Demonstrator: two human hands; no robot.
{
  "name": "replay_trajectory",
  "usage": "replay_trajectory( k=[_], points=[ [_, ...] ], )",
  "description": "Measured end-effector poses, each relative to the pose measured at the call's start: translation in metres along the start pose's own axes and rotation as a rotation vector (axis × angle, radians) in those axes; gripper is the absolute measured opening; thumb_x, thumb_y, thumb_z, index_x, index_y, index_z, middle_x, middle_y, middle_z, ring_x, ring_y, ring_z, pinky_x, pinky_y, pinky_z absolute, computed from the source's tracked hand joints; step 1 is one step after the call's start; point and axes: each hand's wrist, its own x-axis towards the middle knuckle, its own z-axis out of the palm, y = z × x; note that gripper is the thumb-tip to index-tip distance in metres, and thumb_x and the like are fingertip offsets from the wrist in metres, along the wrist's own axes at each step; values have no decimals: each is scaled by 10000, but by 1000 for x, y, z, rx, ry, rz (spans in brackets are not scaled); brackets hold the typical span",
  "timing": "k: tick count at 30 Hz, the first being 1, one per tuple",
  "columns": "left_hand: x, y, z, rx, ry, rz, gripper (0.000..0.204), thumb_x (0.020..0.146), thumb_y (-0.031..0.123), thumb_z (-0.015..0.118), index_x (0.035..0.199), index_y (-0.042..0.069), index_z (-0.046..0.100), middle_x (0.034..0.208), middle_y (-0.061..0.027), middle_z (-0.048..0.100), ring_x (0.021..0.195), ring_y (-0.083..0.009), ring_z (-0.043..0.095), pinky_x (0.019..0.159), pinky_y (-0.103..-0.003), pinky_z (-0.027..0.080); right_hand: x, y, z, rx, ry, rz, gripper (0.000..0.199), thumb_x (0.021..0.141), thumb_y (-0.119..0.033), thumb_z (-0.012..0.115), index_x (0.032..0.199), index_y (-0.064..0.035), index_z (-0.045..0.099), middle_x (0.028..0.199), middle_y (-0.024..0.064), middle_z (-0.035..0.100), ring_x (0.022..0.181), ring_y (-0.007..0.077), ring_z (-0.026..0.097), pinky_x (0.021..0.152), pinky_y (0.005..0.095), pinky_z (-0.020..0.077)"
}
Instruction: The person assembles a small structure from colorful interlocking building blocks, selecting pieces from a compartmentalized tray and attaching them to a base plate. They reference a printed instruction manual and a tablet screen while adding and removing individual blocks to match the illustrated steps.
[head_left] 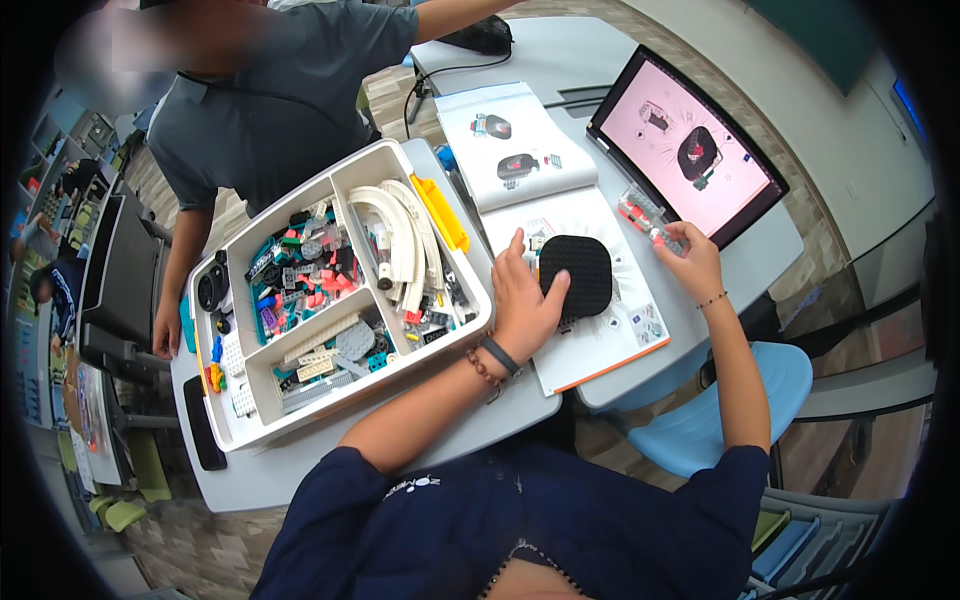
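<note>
My left hand (528, 305) is at the left edge of a black rounded-square studded block build (578, 275), its thumb over the top and its fingers along the side. A bit of orange shows at that edge; the underside is hidden. Beneath it lies an open instruction booklet (532, 365) with pictures of block models. Right of the booklet, my right hand (695, 262) pinches the near end of a small red and clear-grey block assembly (640, 212). Its far end points toward the laptop (690, 140), whose screen shows a black rounded model on pink.
A white sorting tray (345, 165) of loose bricks, pale curved pieces and grey plates fills the left of the table. A black phone-like slab (205, 425) lies beside it. Another person (290, 110) stands across the table. A blue chair (740, 410) is at the right.
</note>
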Motion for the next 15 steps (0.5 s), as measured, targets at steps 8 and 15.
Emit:
replay_trajectory(
  k=[8,15],
  points=[
    [-6,-7,-16,-50,-156,176,881,745,292,697,1402,-31,207,1335,-270,311,1254,-411,316,1061,-459,259,9,-61,1,801,-101,-69,357,788,-24,688,1122,22,572,1074,76,599,976,141,572,867,267,476],
    [-7,0,-21,-49,-208,146,896,737,260,722,1401,-35,197,1320,-260,307,1246,-392,328,1062,-431,285,13,-80,23,855,-193,-193,404,753,51,679,1138,66,559,1093,88,553,1006,169,580,934,295,474]
  ],
)
